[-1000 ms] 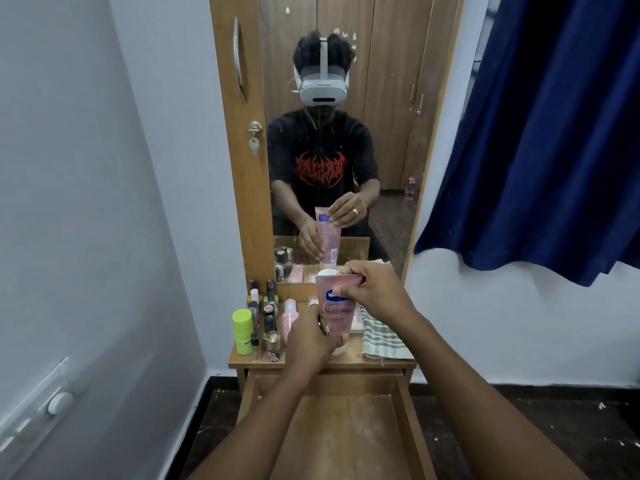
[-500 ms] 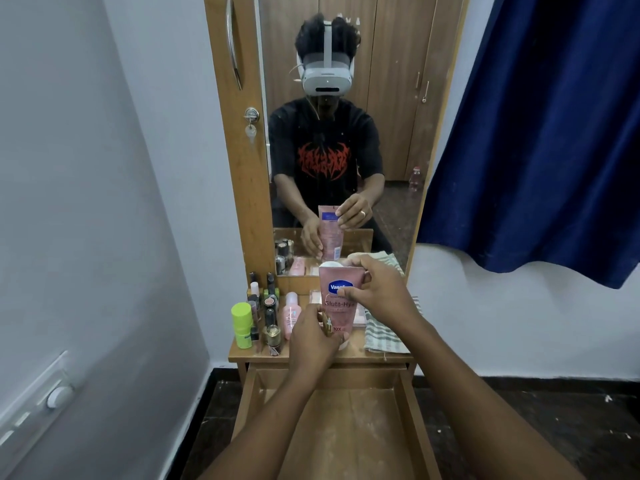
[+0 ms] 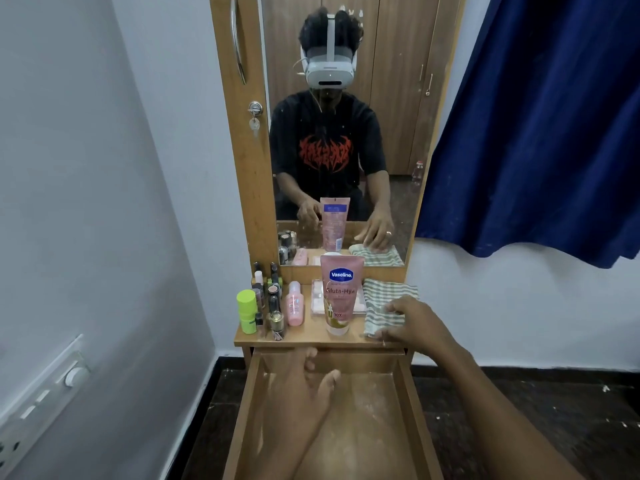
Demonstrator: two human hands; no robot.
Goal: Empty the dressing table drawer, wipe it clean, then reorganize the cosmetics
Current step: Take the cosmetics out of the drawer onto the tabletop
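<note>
Soft, dimmish indoor light is spreading evenly, throwing no hard shadows or glare, and the dark blue fabric curtain (image 3: 540, 116) and dark floor (image 3: 571, 410) are sinking towards black. Wide-angle distortion is bending the pale grey wall (image 3: 86, 202) and stretching the white switch plate (image 3: 38, 403) at lower left. The bare left hand (image 3: 304, 386) is smearing with motion blur, while the pink plastic tube (image 3: 341, 292) is reading sharp.

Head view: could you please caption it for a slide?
Right hand on striped cloth beside upright lotion tube; left hand over the open drawer.
</note>
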